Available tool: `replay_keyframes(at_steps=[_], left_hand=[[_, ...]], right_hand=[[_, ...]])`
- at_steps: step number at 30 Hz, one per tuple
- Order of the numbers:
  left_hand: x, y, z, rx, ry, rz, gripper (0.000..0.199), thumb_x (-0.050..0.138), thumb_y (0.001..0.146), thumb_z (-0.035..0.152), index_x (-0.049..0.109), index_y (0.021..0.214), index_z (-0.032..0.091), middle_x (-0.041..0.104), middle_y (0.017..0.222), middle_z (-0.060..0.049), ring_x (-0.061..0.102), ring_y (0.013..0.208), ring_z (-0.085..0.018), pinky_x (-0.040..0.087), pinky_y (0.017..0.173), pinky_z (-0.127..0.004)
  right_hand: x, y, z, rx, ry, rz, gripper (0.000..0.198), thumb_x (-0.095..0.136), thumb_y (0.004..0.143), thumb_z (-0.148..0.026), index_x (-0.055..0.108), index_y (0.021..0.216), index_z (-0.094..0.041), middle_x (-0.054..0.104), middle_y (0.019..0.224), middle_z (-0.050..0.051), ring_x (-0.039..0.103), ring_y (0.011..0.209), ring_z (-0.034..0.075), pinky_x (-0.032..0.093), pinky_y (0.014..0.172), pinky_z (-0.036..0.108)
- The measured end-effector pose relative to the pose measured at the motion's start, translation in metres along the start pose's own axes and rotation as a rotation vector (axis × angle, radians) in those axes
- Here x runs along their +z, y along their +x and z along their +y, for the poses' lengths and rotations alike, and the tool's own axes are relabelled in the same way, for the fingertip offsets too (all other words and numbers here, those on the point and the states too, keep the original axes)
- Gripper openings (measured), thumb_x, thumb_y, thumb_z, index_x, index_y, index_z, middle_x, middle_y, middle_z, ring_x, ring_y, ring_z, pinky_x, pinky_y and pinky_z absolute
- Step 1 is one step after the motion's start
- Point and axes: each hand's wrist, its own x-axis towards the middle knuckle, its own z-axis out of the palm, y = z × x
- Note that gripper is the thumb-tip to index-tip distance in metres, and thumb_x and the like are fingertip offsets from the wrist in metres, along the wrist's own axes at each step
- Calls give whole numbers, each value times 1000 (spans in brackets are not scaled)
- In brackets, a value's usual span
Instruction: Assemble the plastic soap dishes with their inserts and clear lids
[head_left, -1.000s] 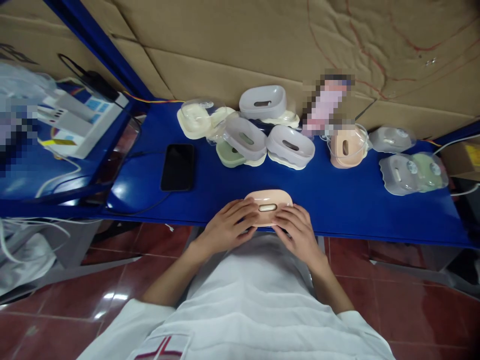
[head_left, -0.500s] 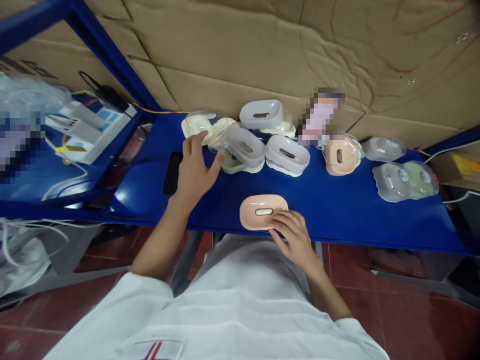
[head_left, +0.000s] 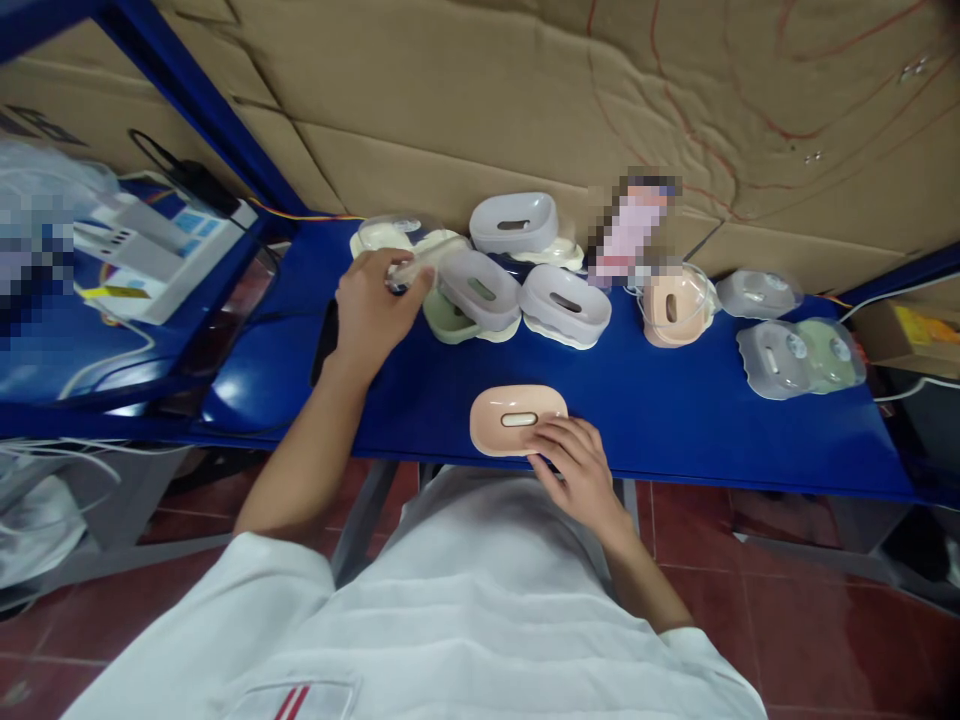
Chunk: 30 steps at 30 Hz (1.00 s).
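Near the front edge of the blue table lies a peach oval soap dish (head_left: pixel 491 418) with a white slot in its middle. The fingers of my right hand (head_left: pixel 577 465) rest closed over its right end, thumb at the near rim. Farther back on the left, my left hand (head_left: pixel 369 312) pinches a clear plastic lid (head_left: pixel 442 257), its fingers behind and its thumb in front. Right beside that lid sit a tilted grey soap dish (head_left: pixel 480 290) and a green dish (head_left: pixel 446 318) partly under it. Cream pieces show behind the left hand.
More grey dishes (head_left: pixel 566 305) stand at the back, with a phone (head_left: pixel 634 230) leaning behind. A peach dish (head_left: pixel 670 305) and several lidded dishes (head_left: pixel 772 355) are to the right. A dark phone (head_left: pixel 325 345) lies by my left wrist; a power strip (head_left: pixel 187 260) sits farther left.
My left hand has closed from a spread reach onto the clear lid, which now shows raised between its fingers. My right hand stays on the peach dish. The view has shifted slightly.
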Motion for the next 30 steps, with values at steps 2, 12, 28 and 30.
replay_keyframes(at_steps=[2, 12, 28, 30], left_hand=[[-11, -13, -1, 39, -71, 59, 37, 70, 102, 55, 75, 122, 24, 77, 123, -9, 73, 110, -26, 60, 99, -43], [-23, -150, 32, 623, -335, -249, 51, 73, 102, 35, 60, 151, 26, 66, 150, -16, 65, 144, -34, 62, 115, -52], [-3, -156, 38, 593, -397, -422, 58, 73, 103, 22, 51, 156, 27, 52, 160, -18, 49, 160, -36, 53, 127, -56], [-2, -154, 39, 580, -386, -458, 60, 71, 104, 21, 49, 159, 26, 50, 163, -19, 44, 163, -37, 51, 128, -57]], right_hand=[[0, -1, 0, 7, 11, -9, 29, 68, 106, -20, 71, 134, -28, 80, 131, 5, 70, 136, 25, 49, 122, 47], [-2, -17, 13, 138, 181, 240, 98, 76, 103, -39, 13, 179, -41, 7, 189, 6, 25, 173, 35, 40, 133, 68], [-8, -1, 11, 156, 170, -15, 79, 64, 109, -23, 29, 176, -46, 17, 188, 0, 32, 170, 31, 42, 136, 56], [-7, 0, 10, 163, 158, -27, 77, 63, 110, -23, 29, 176, -46, 17, 188, 0, 32, 170, 31, 41, 136, 58]])
